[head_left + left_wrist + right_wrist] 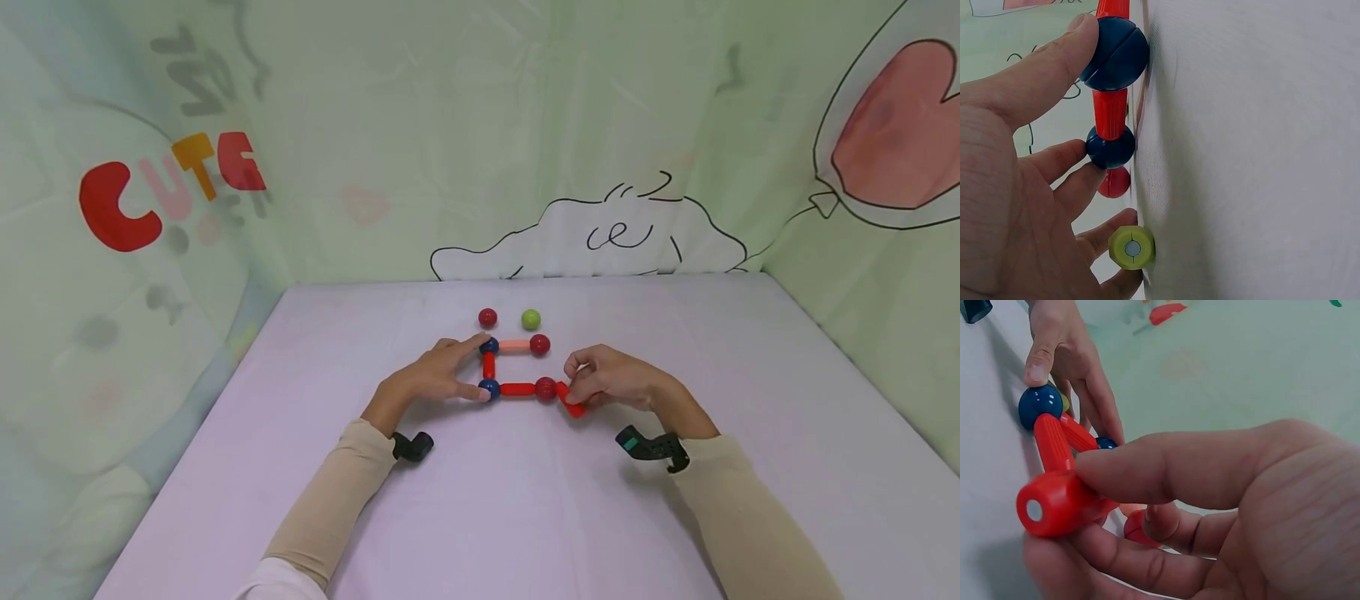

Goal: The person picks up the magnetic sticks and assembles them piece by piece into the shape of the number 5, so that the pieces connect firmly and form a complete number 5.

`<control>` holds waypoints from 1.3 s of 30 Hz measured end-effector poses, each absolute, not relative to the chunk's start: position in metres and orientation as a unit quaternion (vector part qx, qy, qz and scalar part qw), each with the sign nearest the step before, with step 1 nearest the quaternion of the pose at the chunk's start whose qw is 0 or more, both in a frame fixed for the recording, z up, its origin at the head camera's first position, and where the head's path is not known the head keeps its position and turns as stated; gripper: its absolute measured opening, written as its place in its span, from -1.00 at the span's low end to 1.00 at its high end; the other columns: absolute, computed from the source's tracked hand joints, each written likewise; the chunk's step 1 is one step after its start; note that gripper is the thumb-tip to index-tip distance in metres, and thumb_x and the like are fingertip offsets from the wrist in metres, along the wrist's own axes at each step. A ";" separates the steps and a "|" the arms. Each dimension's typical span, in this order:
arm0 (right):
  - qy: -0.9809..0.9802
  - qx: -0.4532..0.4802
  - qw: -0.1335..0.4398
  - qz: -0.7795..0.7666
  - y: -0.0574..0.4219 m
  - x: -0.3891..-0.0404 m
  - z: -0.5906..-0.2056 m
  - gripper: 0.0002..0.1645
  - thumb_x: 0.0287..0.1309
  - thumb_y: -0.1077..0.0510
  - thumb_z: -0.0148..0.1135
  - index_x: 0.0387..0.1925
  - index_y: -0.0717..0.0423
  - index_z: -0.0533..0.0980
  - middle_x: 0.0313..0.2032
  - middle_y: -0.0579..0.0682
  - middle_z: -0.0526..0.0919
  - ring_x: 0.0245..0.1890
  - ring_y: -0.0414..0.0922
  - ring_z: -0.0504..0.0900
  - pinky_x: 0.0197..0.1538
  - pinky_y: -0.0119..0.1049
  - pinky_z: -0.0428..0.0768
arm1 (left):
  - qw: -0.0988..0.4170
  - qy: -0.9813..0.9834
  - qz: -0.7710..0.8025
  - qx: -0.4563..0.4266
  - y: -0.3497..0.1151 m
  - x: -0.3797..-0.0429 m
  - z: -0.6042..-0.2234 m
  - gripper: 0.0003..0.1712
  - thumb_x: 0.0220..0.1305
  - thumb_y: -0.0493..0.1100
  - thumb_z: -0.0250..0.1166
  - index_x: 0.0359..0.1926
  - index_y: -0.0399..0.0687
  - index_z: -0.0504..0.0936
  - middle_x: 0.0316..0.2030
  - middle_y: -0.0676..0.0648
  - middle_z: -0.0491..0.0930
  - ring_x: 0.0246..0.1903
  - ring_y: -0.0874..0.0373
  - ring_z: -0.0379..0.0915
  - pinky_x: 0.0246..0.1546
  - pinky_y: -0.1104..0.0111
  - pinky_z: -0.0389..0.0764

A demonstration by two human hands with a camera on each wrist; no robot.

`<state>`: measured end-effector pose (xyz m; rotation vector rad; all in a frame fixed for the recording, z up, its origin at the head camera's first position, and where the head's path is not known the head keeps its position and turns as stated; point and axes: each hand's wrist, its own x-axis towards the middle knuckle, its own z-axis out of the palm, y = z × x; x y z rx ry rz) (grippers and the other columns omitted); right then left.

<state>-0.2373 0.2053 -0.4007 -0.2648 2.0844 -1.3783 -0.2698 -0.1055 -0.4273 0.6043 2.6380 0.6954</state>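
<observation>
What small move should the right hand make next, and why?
Probably swing the red stick pinched in the right hand toward the red ball on the pink stick: it slants away from that ball, and no stick joins that ball to the near red ball.
</observation>
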 end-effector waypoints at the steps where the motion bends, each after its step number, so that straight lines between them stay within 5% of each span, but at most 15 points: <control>1: 0.787 -0.100 0.313 -0.522 0.205 -0.237 -0.401 -0.64 0.11 0.26 0.38 -0.18 0.26 0.36 -0.46 0.02 0.53 -0.35 -0.01 0.58 -0.21 -0.24 0.66 | 0.173 0.930 0.245 0.212 -0.105 -0.270 -0.427 0.11 0.12 0.26 0.47 0.59 0.50 0.04 0.47 -0.12 0.20 0.44 -0.06 0.09 0.30 -0.17 0.36; 12: 0.763 -0.100 0.341 -0.540 0.188 -0.230 -0.408 -0.66 0.13 0.32 0.33 -0.52 0.12 0.29 -0.44 0.05 0.47 -0.36 -0.04 0.64 -0.19 -0.20 0.74 | 0.174 0.929 0.248 0.213 -0.105 -0.269 -0.427 0.10 0.12 0.27 0.47 0.58 0.51 0.05 0.46 -0.11 0.22 0.43 -0.05 0.08 0.30 -0.16 0.36; 28: 0.827 -0.085 0.287 -0.475 0.180 -0.229 -0.408 -0.65 0.14 0.27 0.45 -0.48 0.14 0.37 -0.40 0.09 0.63 -0.43 -0.04 0.72 -0.26 -0.28 0.71 | 0.174 0.929 0.246 0.214 -0.104 -0.269 -0.425 0.10 0.11 0.26 0.46 0.58 0.51 0.05 0.45 -0.12 0.23 0.41 -0.04 0.11 0.28 -0.16 0.39; 33: 0.869 -0.111 0.197 -0.440 0.185 -0.232 -0.407 -0.69 0.11 0.20 0.47 -0.25 0.21 0.49 -0.39 0.07 0.60 -0.40 -0.03 0.56 -0.36 -0.25 0.60 | 0.171 0.929 0.250 0.212 -0.104 -0.268 -0.425 0.10 0.11 0.26 0.47 0.58 0.52 0.06 0.45 -0.12 0.22 0.41 -0.05 0.11 0.28 -0.17 0.38; 39: 0.890 -0.133 0.126 -0.419 0.187 -0.237 -0.417 -0.06 0.08 -0.02 0.51 0.42 0.08 0.27 0.21 0.18 0.45 -0.03 0.07 0.51 -0.18 -0.20 0.60 | 0.167 0.930 0.244 0.217 -0.103 -0.267 -0.426 0.10 0.12 0.26 0.46 0.58 0.50 0.04 0.46 -0.13 0.22 0.42 -0.06 0.11 0.30 -0.17 0.36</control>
